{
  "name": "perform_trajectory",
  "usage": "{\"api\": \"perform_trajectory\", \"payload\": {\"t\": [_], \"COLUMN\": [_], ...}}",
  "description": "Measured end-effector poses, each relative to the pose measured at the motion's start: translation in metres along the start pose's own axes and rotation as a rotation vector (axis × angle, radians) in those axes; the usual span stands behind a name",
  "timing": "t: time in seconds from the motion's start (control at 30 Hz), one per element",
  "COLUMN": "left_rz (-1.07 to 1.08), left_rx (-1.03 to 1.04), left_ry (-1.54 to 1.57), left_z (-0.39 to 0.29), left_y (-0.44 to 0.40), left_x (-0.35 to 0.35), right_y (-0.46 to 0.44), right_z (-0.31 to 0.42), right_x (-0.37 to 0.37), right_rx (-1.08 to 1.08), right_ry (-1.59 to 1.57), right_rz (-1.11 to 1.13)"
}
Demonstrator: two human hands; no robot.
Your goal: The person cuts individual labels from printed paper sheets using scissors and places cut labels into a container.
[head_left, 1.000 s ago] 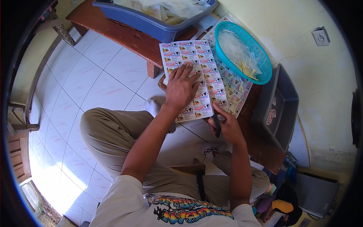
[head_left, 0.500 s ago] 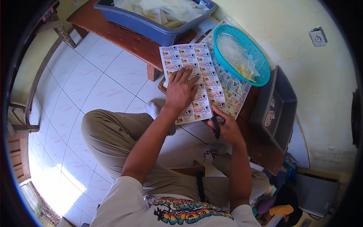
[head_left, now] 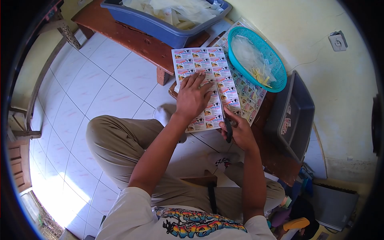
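A white sheet of printed labels (head_left: 221, 73), in rows and columns, lies at the front of the bench. My left hand (head_left: 193, 96) rests flat on it, fingers spread, pressing the middle columns. At the sheet's lower edge, my right hand (head_left: 243, 135) grips black-handled scissors (head_left: 229, 130). Their blades sit at the line between the middle and right label columns, mostly hidden by paper and fingers. More printed label sheets (head_left: 253, 105) lie beneath and to the right.
A turquoise basket (head_left: 282, 77) with clear plastic bags and yellow strips stands right of the sheet. Beside it is a grey tub (head_left: 305, 108) holding a few cut labels. Behind, a blue-grey tub (head_left: 160, 27) of plastic sits on the brown bench (head_left: 120, 38). Another person (head_left: 298, 224) shows at lower right.
The label sheet and surroundings appear shifted slightly right in view. My right hand and the scissors have changed angle a little at the cut line; my left hand stays on the sheet.
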State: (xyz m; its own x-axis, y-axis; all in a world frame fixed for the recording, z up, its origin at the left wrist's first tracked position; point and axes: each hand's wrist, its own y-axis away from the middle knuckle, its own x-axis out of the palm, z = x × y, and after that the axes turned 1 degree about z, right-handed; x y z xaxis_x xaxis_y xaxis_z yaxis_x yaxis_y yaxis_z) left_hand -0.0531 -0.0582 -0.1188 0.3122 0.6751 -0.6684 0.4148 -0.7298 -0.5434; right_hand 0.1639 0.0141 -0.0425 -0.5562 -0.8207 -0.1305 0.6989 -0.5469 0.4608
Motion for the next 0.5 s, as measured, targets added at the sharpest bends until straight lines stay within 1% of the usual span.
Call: {"api": "perform_trajectory", "payload": {"t": [0.1, 0.5], "left_rz": [-0.006, -0.004], "left_rx": [-0.002, -0.004], "left_ry": [0.007, 0.005], "left_z": [-0.0004, -0.0005], "left_y": [0.0002, 0.0007], "left_x": [0.0007, 0.0005], "right_y": [-0.003, -0.0024], "right_z": [-0.0052, 0.0029], "right_x": [0.0012, 0.0061], "right_rx": [-0.01, -0.004], "right_ry": [-0.039, 0.004], "right_rz": [-0.015, -0.03]}}
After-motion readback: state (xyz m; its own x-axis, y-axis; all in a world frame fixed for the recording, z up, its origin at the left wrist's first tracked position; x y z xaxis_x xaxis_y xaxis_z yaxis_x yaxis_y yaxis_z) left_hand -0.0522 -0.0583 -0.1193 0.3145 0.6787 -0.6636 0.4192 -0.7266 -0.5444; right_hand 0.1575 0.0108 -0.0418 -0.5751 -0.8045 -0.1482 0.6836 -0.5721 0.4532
